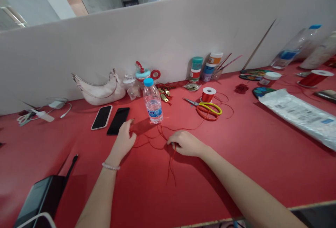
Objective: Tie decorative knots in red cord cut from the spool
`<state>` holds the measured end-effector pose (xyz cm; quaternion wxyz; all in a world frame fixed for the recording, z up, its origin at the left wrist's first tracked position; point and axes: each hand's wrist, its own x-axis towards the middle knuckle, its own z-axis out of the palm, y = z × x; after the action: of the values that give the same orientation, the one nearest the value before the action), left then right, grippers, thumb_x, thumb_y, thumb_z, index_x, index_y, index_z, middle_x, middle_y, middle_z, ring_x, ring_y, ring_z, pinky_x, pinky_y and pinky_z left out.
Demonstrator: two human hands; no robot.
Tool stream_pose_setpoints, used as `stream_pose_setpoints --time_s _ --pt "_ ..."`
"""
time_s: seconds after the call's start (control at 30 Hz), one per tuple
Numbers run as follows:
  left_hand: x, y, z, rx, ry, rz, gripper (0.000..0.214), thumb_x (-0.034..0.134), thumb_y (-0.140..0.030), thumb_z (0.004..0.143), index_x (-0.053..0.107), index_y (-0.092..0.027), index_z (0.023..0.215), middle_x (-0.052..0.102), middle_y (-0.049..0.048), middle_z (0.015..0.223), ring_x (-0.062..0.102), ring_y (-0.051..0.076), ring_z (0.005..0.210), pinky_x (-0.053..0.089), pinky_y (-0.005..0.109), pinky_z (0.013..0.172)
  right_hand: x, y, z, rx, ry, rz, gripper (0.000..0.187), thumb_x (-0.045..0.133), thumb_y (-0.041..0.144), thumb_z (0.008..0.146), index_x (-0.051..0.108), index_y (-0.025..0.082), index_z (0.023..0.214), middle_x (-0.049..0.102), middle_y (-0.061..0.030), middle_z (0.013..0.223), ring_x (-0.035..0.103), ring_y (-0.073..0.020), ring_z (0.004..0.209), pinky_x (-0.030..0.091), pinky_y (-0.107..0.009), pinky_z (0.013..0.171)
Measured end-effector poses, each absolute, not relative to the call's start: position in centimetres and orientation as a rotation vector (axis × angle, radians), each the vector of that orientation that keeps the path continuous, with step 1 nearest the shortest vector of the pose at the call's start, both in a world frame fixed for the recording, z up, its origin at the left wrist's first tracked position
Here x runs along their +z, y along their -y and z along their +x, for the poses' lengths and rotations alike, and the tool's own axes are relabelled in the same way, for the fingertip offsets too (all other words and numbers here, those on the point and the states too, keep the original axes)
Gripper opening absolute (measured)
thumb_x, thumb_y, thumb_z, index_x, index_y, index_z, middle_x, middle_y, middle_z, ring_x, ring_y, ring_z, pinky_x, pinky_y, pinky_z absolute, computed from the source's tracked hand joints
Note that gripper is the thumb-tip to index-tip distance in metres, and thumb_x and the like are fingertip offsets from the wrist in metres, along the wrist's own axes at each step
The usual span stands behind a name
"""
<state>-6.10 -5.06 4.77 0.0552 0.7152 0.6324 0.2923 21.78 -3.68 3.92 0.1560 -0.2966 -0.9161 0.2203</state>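
Observation:
Thin red cord [157,148] lies in loose loops across the red table between my hands. My right hand [185,143] is closed in a pinch on the cord, and its loose ends hang down below the fingers onto the table. My left hand [124,138] has its thumb and fingers apart, beside the black phone [118,121], with cord close to its fingertips. Just beyond the loops stands a clear water bottle [153,103] with a blue cap. One strand runs right toward the scissors [207,109] and the red cord spool [208,95].
Behind the left hand are a white-framed phone [102,117] and a pale handbag [105,89]. Paint jars [195,69] stand against the white partition [168,42]. A silver plastic parcel [301,116] lies at right; a black device [39,200] sits front left.

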Motion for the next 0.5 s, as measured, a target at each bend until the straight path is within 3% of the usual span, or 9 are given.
stream_pose_setpoints --time_s 0.07,0.13,0.3,0.5 --pt "4.8 5.4 -6.0 0.675 -1.912 2.316 0.057 0.046 -0.013 0.070 0.044 -0.018 0.127 0.045 0.0130 0.132 0.037 0.028 0.127 0.032 0.047 0.104 3.9 3.7 21.8 0.643 2.622 -0.856 0.037 0.044 0.005 0.069 0.069 0.020 0.092 0.070 -0.0037 0.086 0.061 -0.0142 0.077 0.040 -0.024 0.072" --pt "4.7 5.7 -5.9 0.462 -1.948 2.338 0.064 0.050 -0.016 0.070 0.039 -0.020 0.132 0.033 0.0132 0.142 0.025 0.032 0.133 0.027 0.053 0.106 3.9 3.7 21.8 0.662 2.616 -0.861 0.038 0.043 0.005 0.069 0.069 0.020 0.093 0.070 -0.0037 0.087 0.061 -0.0142 0.078 0.040 -0.024 0.072" --pt "4.8 6.1 -6.4 0.131 -1.963 2.242 0.073 0.055 -0.030 0.075 0.027 -0.023 0.142 0.020 0.0135 0.150 0.011 0.036 0.138 0.015 0.062 0.106 4.0 3.6 21.8 0.685 2.613 -0.873 0.039 0.043 0.004 0.068 0.069 0.020 0.093 0.070 -0.0038 0.086 0.060 -0.0145 0.076 0.039 -0.024 0.071" --pt "6.4 6.6 -7.5 -0.083 -1.743 2.155 0.081 0.058 -0.031 0.073 0.020 -0.027 0.145 0.011 0.0104 0.155 0.002 0.035 0.141 0.013 0.061 0.107 4.7 4.0 22.1 0.750 2.663 -0.769 0.038 0.048 0.010 0.067 0.068 0.020 0.097 0.067 -0.0023 0.079 0.057 -0.0144 0.071 0.039 -0.025 0.069"
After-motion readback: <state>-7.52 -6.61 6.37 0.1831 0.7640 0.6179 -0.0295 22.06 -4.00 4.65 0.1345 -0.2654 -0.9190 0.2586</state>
